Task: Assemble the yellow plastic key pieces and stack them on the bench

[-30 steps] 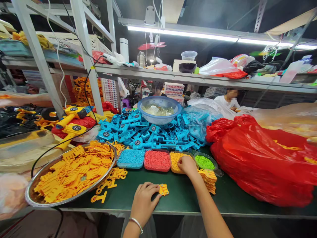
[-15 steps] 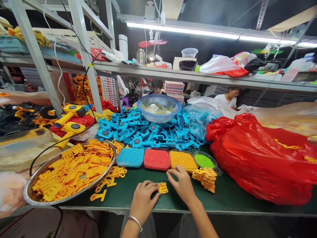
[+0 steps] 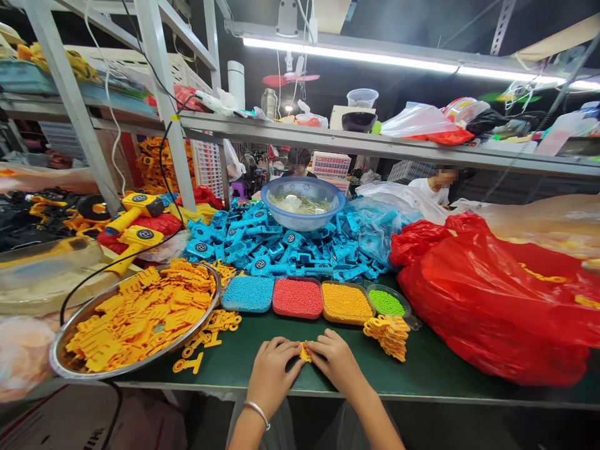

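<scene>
Closing in, my right hand (image 3: 338,362) had just met the yellow piece (image 3: 305,353) on the counter (image 3: 225,370), fingers bent, grip unclear; my left hand (image 3: 270,369) pinched its edge, so both could work it.

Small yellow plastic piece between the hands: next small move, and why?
I'd probably press lightly with the right hand's fingers while the left hand steadies the small yellow plastic piece. Both hands' fingers meet at it, low over the dark green tabletop. They cover much of it, so I can't tell whether anything is seated.
</scene>
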Motion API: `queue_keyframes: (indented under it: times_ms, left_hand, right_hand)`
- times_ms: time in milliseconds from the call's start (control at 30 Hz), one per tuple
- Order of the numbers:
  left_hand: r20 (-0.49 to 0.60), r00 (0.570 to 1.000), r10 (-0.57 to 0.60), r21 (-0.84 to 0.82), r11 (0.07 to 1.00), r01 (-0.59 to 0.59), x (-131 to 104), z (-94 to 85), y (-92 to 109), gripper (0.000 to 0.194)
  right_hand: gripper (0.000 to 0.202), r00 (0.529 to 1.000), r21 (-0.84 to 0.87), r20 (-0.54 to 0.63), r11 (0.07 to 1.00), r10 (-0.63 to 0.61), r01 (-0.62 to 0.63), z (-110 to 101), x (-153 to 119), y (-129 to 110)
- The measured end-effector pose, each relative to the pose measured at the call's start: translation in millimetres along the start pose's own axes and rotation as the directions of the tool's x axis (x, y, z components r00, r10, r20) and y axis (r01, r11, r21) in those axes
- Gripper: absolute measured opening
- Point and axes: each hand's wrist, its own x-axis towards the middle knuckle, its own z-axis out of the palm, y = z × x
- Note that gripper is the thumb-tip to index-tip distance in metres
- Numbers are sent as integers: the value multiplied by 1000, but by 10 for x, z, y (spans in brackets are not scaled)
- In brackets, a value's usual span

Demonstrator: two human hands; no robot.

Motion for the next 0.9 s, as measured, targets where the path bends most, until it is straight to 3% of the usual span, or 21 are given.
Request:
queue_keyframes:
  times_ms: [200, 333, 400, 500, 733, 900]
  left_hand:
    - [3, 1000, -11, -9, 1000, 11, 0, -12, 15, 12]
    - [-8, 1000, -7, 1, 1000, 7, -6, 3, -2, 11]
    - [-10, 1000, 1, 7, 1000, -1, -5, 7, -12, 11]
    - [-11, 1000, 13, 13, 1000, -13, -1, 14, -31, 12]
    - [-19, 999, 39, 8, 999, -39, 1, 49, -88, 12]
    - [-28, 999, 45, 13, 999, -45, 2, 54, -94, 12]
  right_hand:
    - [20, 994, 62, -106, 998, 23, -16, -60, 9, -12]
    - [21, 965, 5, -217, 989, 147, -150, -328, 133, 170]
    - [21, 957, -119, -178, 960, 230, -252, -504, 244, 308]
    - [19, 956, -264, -67, 919, 287, -295, -705, 414, 494]
    - [21, 925, -344, 55, 877, 376, -336, -944, 576, 861]
    - [20, 859, -346, 112, 830, 500, -438, -1213, 446, 1411]
